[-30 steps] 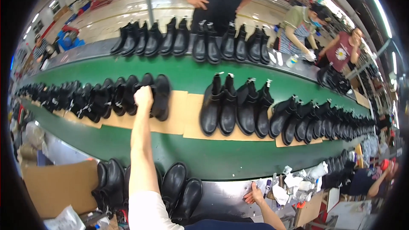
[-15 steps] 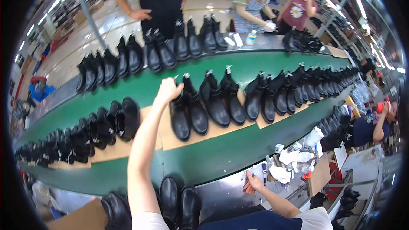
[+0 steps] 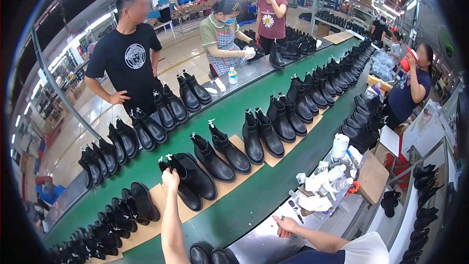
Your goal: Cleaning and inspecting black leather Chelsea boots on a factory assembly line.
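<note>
My left hand [image 3: 171,180] is closed at the top of a pair of black ankle boots [image 3: 199,178], whose shafts carry small white ties. The pair stands on brown cardboard [image 3: 161,196] over the green conveyor belt [image 3: 215,222]. Low by the near metal table [image 3: 259,240] is my right hand [image 3: 286,226], its fingers curled in. Whether it pinches something small cannot be made out. Just below the belt's near edge, the toes of another black boot pair [image 3: 211,254] show beside my left forearm.
Black boots line the belt both ways and the far metal ledge [image 3: 222,99]. White bottles [image 3: 340,145], papers and tools crowd the table at right, by a cardboard box [image 3: 373,176]. Co-workers stand across the belt; one at right holds a red object [image 3: 408,59] up.
My view has swung right and up, showing more of the room. My left hand stays at the boot tops, and my right hand remains low by the table with curled fingers.
</note>
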Available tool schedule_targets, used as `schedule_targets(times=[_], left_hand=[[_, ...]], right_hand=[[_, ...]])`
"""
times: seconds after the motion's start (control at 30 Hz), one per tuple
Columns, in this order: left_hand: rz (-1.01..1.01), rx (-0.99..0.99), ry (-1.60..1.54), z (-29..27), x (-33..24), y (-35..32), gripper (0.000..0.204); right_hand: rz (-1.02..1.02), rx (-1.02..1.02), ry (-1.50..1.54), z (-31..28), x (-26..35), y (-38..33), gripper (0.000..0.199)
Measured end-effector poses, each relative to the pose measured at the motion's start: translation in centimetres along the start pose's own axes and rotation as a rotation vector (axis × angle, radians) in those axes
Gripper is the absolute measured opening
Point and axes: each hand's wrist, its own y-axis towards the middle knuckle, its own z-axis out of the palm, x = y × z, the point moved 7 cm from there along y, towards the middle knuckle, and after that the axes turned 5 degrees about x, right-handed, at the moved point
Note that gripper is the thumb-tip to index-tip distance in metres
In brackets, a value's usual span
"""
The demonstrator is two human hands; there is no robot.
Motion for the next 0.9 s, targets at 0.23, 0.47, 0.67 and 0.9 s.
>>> schedule_targets(times=[0.23, 0.47, 0.67, 0.9], left_hand=[[0.442, 0.116, -0.364, -3.7, -4.8, -10.4, 0.009], [1.078, 0.662, 0.259, -4.1, -14.8, -25.6, 0.013], [1.392, 0.852, 0.376, -0.4, -12.3, -39.1, 0.017], [1.348, 0.803, 0.429, 0.3, -11.7, -44.7, 0.014]], right_hand=[[-0.051, 0.046, -0.038, 0.0, 0.6, 0.7, 0.088], [-0.130, 0.034, -0.003, 0.3, -0.2, 1.3, 0.080], [-0.420, -0.050, 0.442, -0.7, -1.9, 3.1, 0.063], [-0.524, -0.260, 0.313, -2.9, -1.3, 4.7, 0.073]])
